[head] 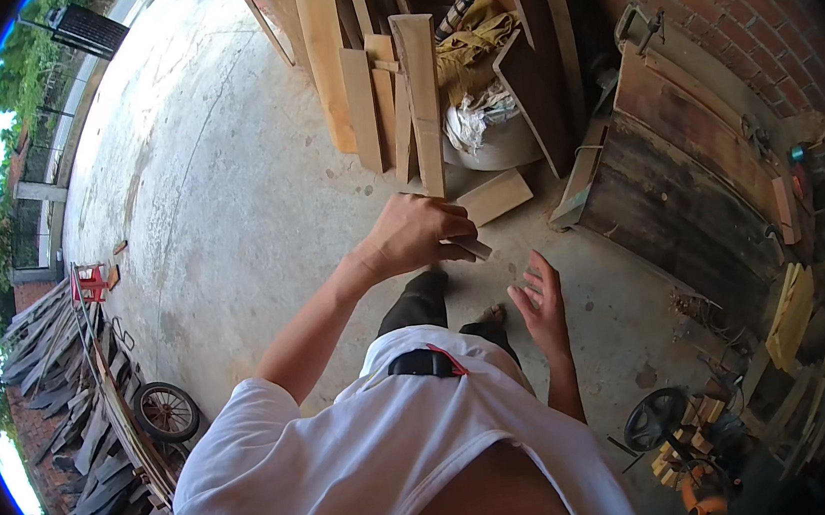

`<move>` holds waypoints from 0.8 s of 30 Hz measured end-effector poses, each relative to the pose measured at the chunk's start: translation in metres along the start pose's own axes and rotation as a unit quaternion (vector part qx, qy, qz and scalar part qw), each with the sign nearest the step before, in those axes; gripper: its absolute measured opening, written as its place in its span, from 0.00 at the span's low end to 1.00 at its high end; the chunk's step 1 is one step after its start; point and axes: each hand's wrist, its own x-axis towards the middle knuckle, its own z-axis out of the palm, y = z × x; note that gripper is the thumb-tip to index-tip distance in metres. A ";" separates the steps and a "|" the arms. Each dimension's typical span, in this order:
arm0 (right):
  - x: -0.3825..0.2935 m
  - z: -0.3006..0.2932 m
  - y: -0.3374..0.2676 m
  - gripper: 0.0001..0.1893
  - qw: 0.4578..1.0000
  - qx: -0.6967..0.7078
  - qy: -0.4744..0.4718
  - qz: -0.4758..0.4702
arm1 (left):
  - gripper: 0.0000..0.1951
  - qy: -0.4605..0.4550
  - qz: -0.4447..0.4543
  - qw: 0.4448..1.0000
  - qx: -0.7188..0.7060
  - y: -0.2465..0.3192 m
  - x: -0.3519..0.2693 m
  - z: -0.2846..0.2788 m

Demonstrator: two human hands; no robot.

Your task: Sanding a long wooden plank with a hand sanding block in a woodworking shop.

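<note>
My left hand (421, 234) is raised in front of my body, its fingers closed around a small flat greyish-brown piece (473, 248), whose material I cannot tell. To the right and a little lower, my right hand (544, 304) is held up with fingers apart and nothing in it. Beyond the left hand, wooden boards (418, 98) stand upright, and a short wooden board (494, 197) lies on the concrete floor. Beside them is a pale round container (495, 145) with white crumpled material and a yellowish cloth (473, 47) on top.
At the right, a wooden workbench (677, 192) stands near a brick wall (748, 3). A black handwheel (656, 419) and wood offcuts are at the lower right. To the left are a spoked wheel (165, 411), a heap of wood slabs (92, 442) and a red stool (89, 284).
</note>
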 end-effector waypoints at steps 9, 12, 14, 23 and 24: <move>0.126 0.184 -0.024 0.19 0.945 -0.232 -0.111 -0.201 | 0.12 0.103 -0.032 0.994 0.006 -0.139 -0.059 0.034; 0.180 0.235 -0.004 0.15 0.936 -0.254 -0.045 -0.240 | 0.15 0.121 -0.071 0.990 -0.033 -0.192 -0.091 0.009; 0.228 0.253 0.013 0.16 0.947 -0.269 -0.037 -0.174 | 0.17 0.116 -0.123 0.983 -0.068 -0.224 -0.118 -0.012; 0.400 0.260 0.056 0.21 0.922 -0.386 0.023 -0.013 | 0.13 0.072 -0.403 0.893 -0.188 -0.339 -0.275 -0.020; 0.417 0.258 0.058 0.21 0.920 -0.390 0.036 -0.005 | 0.13 0.067 -0.405 0.893 -0.186 -0.345 -0.282 -0.018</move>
